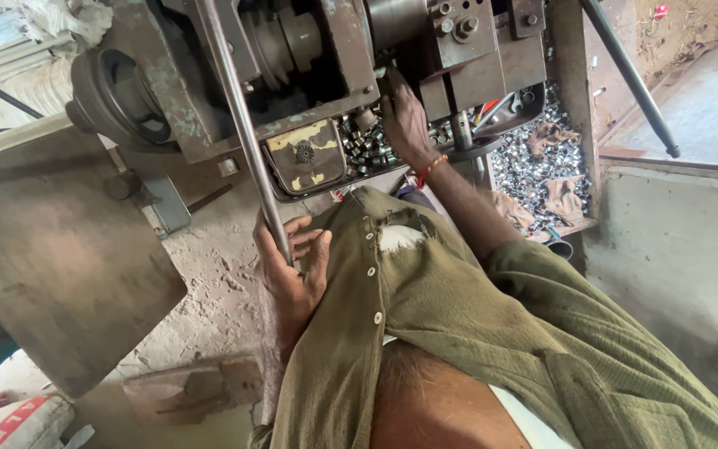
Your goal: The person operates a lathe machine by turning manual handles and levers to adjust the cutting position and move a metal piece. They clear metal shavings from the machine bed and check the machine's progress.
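**Two hands at the press**

Dusty concrete floor [209, 274] runs under a heavy, grimy machine [309, 75] in a workshop. Left hand [292, 266] is at the lower end of a long steel lever [243, 125], fingers curled loosely round it, grip partly closed on the bar. Right hand [405, 125] reaches up into the machine, resting among small metal parts [367, 141] just below the ram; whether its fingers pinch one I cannot tell. A tray [579, 226] at the right is heaped with shiny pieces and rags [554, 137]. An olive shirt [459, 333] fills the foreground.
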